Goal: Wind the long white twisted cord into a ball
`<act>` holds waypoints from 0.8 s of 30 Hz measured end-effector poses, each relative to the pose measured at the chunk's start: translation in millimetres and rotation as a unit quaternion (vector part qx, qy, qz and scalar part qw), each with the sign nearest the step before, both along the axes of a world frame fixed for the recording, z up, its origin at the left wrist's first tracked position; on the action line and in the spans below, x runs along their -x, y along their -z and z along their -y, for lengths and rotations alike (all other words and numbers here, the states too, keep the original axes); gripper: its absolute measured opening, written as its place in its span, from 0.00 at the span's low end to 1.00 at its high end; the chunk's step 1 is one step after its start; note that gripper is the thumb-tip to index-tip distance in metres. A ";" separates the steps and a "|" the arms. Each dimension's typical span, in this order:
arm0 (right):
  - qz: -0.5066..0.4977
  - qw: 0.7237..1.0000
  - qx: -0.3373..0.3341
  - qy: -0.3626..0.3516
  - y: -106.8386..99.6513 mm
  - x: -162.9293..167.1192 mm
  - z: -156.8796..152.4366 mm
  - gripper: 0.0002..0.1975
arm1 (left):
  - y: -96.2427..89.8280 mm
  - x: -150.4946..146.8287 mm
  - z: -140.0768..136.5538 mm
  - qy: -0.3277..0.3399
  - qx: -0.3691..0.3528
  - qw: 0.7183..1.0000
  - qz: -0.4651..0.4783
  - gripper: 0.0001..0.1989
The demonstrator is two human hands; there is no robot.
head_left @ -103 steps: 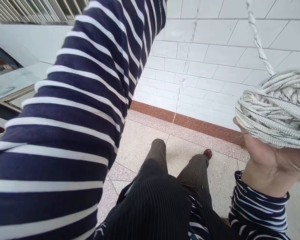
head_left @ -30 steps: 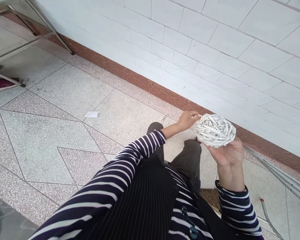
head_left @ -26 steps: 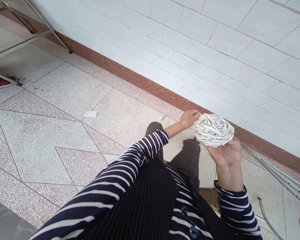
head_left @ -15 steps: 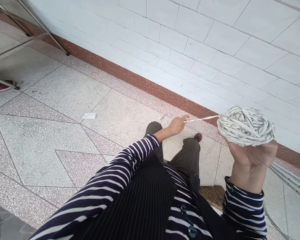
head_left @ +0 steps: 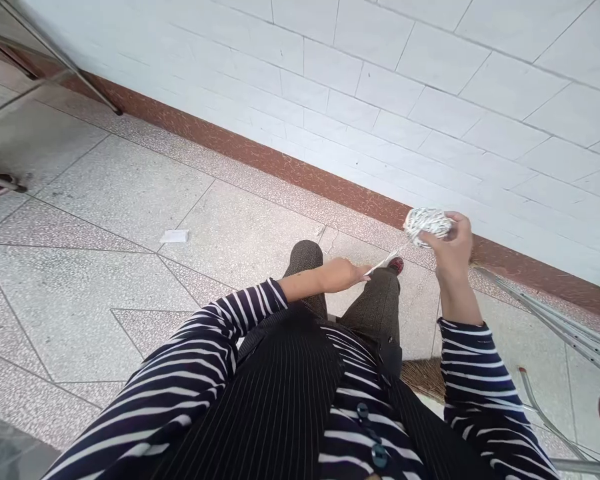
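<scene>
My right hand [head_left: 453, 250] grips a wound ball of white cord [head_left: 427, 225], thumb on the near side and fingers around its right side. From the ball a length of cord [head_left: 389, 259] runs down-left to my left hand [head_left: 344, 275]. The left fingers are closed on that cord, above my left knee. A thin loose piece of cord [head_left: 335, 237] lies on the floor beyond the knee.
A white tiled wall [head_left: 340, 80] with a brown baseboard [head_left: 260, 148] runs across ahead. On the floor lie a white paper piece [head_left: 175, 236] and a broom head [head_left: 424, 377]. Metal poles [head_left: 550, 310] lie at right; metal furniture legs [head_left: 75, 70] stand at upper left.
My right hand has carried the ball left, lower and farther from the camera, turning it. My left hand has dropped slightly, and the cord between the hands is shorter.
</scene>
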State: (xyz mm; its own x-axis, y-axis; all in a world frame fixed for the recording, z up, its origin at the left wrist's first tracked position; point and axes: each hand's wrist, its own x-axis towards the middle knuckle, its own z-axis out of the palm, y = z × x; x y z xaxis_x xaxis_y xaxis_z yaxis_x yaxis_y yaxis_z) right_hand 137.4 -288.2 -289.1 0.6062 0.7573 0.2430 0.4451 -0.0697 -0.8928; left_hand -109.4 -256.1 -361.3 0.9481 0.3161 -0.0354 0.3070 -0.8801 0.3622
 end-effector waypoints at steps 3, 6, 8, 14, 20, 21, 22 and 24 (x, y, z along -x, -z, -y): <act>0.108 0.987 0.117 -0.038 18.8 12.8 1.4 0.34 | -13.9 -4.4 -13.8 -0.006 0.000 0.999 0.043 0.21; 0.038 0.971 0.204 -0.121 35.9 26.3 6.3 0.33 | -22.2 -11.2 -37.5 -0.038 0.008 0.995 0.089 0.20; -0.018 0.958 0.227 -0.178 46.0 32.6 10.8 0.31 | -25.4 -14.8 -52.3 -0.043 0.026 0.992 0.114 0.19; -0.207 0.906 0.234 -0.287 65.3 40.4 28.3 0.30 | -29.0 -19.7 -61.8 -0.054 0.112 0.981 0.146 0.18; -0.332 0.872 0.215 -0.288 70.9 45.8 38.3 0.29 | -28.1 -22.2 -60.3 -0.094 0.156 0.977 0.109 0.20; -0.350 0.865 0.212 -0.290 71.5 47.4 39.3 0.29 | -28.5 -22.3 -61.8 -0.094 0.171 0.976 0.101 0.19; -0.367 0.858 0.208 -0.293 72.2 49.2 40.5 0.30 | -29.1 -22.1 -63.3 -0.093 0.186 0.974 0.095 0.18; -0.399 0.844 0.199 -0.299 74.0 53.0 43.7 0.30 | -30.0 -21.1 -65.3 -0.088 0.212 0.969 0.092 0.17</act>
